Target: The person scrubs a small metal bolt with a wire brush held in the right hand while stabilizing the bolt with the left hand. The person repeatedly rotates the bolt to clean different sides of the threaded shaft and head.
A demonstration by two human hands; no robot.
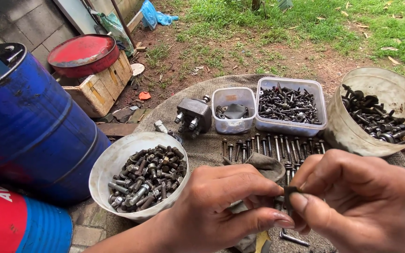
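Note:
My left hand (221,206) and my right hand (357,201) meet at the bottom centre, low over a brown cloth-covered surface (212,145). Both pinch one small dark bolt (288,193) between thumbs and fingertips. A grey rag (263,165) lies under and behind my left hand. Just beyond the hands, a row of several bolts (273,145) stands lined up on the cloth. A white bowl (113,159) full of rusty bolts sits to the left of my left hand.
Behind the row stand a small clear tub (233,125), a larger clear tub of dark bolts (290,126), a big pale bucket of bolts (348,136) at right, and a grey metal part (194,115). Blue drums (29,131) stand left; a red lid (83,54) rests on a wooden crate.

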